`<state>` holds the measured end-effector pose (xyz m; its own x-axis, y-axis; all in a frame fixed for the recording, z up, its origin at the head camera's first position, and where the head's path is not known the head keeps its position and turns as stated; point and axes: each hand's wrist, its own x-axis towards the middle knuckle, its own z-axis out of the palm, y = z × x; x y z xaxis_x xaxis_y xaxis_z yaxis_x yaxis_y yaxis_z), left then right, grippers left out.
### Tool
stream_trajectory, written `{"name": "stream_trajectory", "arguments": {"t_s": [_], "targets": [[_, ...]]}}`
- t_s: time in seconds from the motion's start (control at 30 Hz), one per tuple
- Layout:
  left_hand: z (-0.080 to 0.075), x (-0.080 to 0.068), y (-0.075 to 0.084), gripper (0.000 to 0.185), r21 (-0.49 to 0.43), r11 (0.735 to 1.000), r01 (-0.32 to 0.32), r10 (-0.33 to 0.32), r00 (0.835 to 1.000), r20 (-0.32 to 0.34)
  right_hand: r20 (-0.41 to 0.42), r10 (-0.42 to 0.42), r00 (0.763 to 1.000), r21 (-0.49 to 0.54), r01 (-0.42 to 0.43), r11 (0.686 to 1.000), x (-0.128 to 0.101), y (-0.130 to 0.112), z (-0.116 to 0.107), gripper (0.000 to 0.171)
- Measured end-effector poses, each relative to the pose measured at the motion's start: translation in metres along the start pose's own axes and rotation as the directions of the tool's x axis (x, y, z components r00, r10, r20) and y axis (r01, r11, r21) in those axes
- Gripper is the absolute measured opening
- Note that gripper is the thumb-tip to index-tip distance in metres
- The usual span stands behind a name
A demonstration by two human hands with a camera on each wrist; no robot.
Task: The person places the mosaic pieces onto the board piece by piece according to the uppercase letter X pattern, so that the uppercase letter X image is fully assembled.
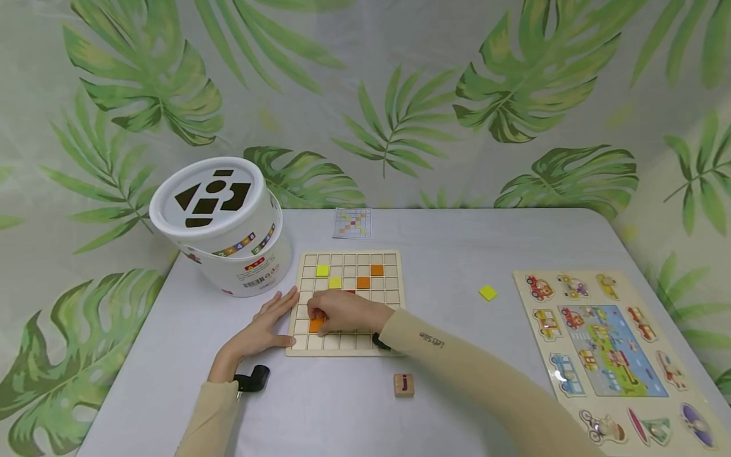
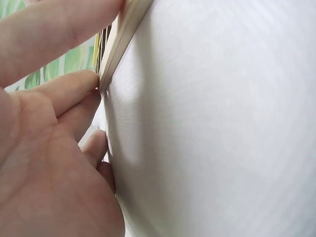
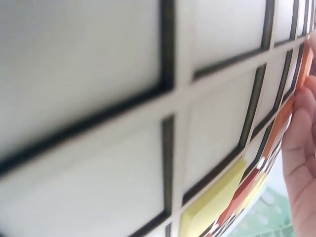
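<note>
A wooden grid board [image 1: 302,349] lies on the white table, with yellow tiles [image 1: 322,271], orange tiles [image 1: 377,270] and a partly covered red tile [image 1: 350,292] in its squares. My right hand [image 1: 345,311] reaches over the board with curled fingers and pinches an orange tile [image 1: 316,325] in the lower left of the grid. In the right wrist view, fingertips [image 3: 306,96] meet orange at the right edge; a yellow tile [image 3: 212,205] sits nearer. Fingers spread, my left hand [image 1: 259,330] touches the board's left edge [image 2: 121,44], thumb near its lower corner.
Behind the board lies a small pattern card [image 1: 353,223]. A white lidded bucket [image 1: 245,273] stands at the back left. Rightward are a loose yellow tile [image 1: 488,292] and a vehicle picture puzzle [image 1: 622,343]. A wooden letter block [image 1: 403,384] sits in front of the board.
</note>
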<state>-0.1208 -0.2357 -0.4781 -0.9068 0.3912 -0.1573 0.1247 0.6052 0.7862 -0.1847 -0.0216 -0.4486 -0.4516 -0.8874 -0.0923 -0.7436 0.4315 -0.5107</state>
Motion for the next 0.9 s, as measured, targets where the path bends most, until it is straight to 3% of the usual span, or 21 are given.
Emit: {"name": "stream_trajectory", "arguments": {"t_s": [0.13,0.27,0.5,0.67,0.9], "targets": [[0.001,0.002,0.000,0.087,0.004,1.000,0.005,-0.005,1.000,-0.004,-0.029,-0.036,0.999,0.089,0.038,0.995,-0.006,0.006,-0.003,0.016],[0.002,0.004,0.001,0.087,-0.003,1.000,0.012,-0.012,1.000,-0.007,-0.100,-0.013,0.995,0.162,0.030,0.986,-0.021,0.016,-0.011,0.014],[0.003,0.006,0.002,0.089,-0.018,1.000,0.026,-0.026,1.000,0.001,-0.229,0.109,0.967,0.232,-0.054,0.971,-0.080,0.043,-0.034,0.012],[0.003,0.004,0.002,0.089,-0.005,0.999,0.033,-0.033,0.999,-0.006,-0.337,0.216,0.916,0.253,-0.132,0.958,-0.137,0.076,-0.045,0.015],[0.002,0.003,0.002,0.088,-0.001,0.999,0.035,-0.035,0.999,-0.009,-0.484,0.316,0.816,0.220,-0.236,0.947,-0.223,0.123,-0.050,0.015]]}}
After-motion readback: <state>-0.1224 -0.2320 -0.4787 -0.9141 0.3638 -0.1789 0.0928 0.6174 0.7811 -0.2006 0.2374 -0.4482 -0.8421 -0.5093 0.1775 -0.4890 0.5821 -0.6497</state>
